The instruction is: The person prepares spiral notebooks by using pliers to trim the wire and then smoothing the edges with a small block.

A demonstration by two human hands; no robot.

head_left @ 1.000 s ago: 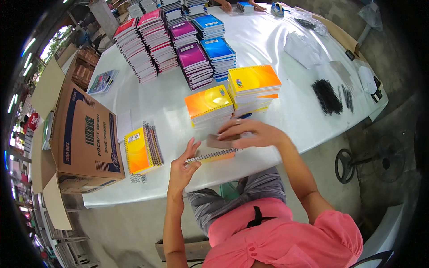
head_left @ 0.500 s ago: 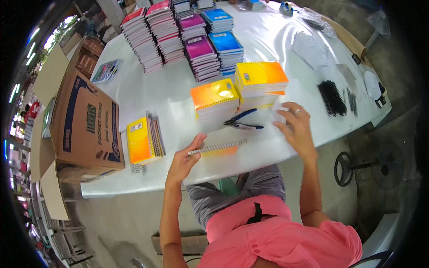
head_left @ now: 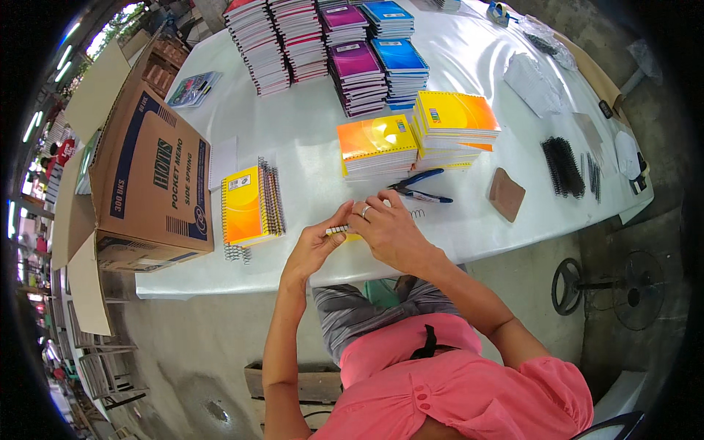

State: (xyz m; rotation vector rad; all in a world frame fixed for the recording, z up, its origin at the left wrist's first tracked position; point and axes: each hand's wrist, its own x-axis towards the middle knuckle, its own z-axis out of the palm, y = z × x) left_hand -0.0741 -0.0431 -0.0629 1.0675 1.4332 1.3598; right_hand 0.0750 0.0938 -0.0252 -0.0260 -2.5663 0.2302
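Note:
A small notebook [head_left: 352, 237] with a yellow-orange cover and a spiral wire is held at the table's near edge, mostly hidden by my fingers. My left hand [head_left: 314, 248] is closed round its left end. My right hand [head_left: 392, 233] reaches across, fingers bent and pressed on the spiral edge. A loose end of wire coil [head_left: 417, 214] sticks out past my right fingers. Just beyond them lie pliers [head_left: 422, 183] with dark blue handles. Behind these stand two piles of yellow-orange notebooks [head_left: 374, 145]. To the left sits a stack of coil-bound notebooks [head_left: 244, 205].
An open cardboard box [head_left: 150, 176] stands at the left. Tall stacks of red, purple [head_left: 357, 64] and blue notebooks [head_left: 400, 57] rise at the back. A brown block [head_left: 507, 194] and a bundle of black coils [head_left: 563, 167] lie to the right.
My right hand has come left from beside the yellow piles onto the notebook in my left hand. The brown block now shows at the right. The view has shifted slightly.

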